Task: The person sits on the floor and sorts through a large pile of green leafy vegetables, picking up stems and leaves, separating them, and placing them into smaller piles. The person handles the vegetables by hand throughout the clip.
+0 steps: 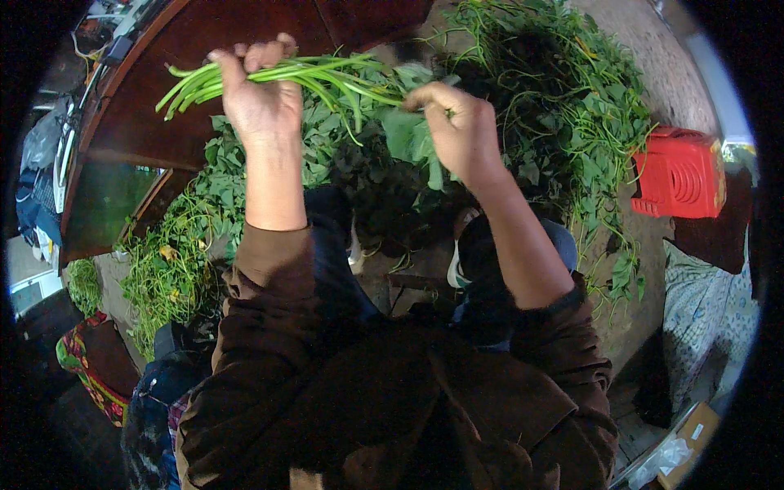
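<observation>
A bunch of long green leaf stalks (pixel 306 72) lies across the palm of my left hand (pixel 260 92), whose fingers curl around it. The stalks' bare ends stick out to the left of the thumb. My right hand (pixel 456 125) pinches the far right end of one stalk between thumb and fingertips. Just below those fingers is a broad green leaf (pixel 405 136); whether it is joined to the pinched stalk I cannot tell. Beneath both hands spreads a heap of leafy vines (pixel 367 171), which look like sweet potato vines, partly in dark shadow.
More vines (pixel 600 110) pile up at the right, beside a red plastic stool (pixel 680 174). A dark reddish-brown wooden furniture panel (pixel 245 24) stands at the upper left. Tangled stems (pixel 165 269) lie at the left. Patterned cloth (pixel 704 318) hangs at the right.
</observation>
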Demonstrator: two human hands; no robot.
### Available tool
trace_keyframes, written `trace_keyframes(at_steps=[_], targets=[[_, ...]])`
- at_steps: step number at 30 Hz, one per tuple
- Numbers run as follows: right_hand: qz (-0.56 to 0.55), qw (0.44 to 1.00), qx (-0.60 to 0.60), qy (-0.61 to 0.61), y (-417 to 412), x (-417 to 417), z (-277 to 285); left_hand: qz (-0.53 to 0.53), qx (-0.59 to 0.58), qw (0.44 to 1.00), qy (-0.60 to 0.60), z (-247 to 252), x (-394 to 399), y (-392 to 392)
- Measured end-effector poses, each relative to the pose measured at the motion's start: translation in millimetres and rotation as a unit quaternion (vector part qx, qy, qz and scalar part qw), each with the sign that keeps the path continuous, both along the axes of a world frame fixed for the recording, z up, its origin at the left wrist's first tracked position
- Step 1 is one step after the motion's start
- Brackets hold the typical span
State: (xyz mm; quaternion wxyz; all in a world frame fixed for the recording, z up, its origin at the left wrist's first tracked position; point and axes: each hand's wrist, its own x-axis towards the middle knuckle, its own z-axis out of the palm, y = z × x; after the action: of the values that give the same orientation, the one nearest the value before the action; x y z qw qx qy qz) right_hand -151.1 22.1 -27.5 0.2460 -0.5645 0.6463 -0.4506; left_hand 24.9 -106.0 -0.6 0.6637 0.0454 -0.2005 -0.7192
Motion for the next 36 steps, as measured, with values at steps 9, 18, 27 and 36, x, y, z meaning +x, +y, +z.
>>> trace_keyframes(at_steps=[9, 18, 27, 36], targets=[[-0.029, 0.999, -0.042, 0.019, 2, -32, 8, -0.038, -0.002, 0.995, 0.097, 0, 29, -18], [0.098, 0.982, -0.153, 0.049, 1, 0, 2, -0.069, -0.045, 0.992, 0.093, 8, 12, -5], [0.177, 0.978, -0.105, 0.029, 9, 10, 1, -0.069, -0.102, 0.990, 0.065, 11, 7, 0], [0.076, 0.993, 0.024, -0.083, 7, 6, -1, -0.093, -0.116, 0.989, 0.013, 16, -4, 13]])
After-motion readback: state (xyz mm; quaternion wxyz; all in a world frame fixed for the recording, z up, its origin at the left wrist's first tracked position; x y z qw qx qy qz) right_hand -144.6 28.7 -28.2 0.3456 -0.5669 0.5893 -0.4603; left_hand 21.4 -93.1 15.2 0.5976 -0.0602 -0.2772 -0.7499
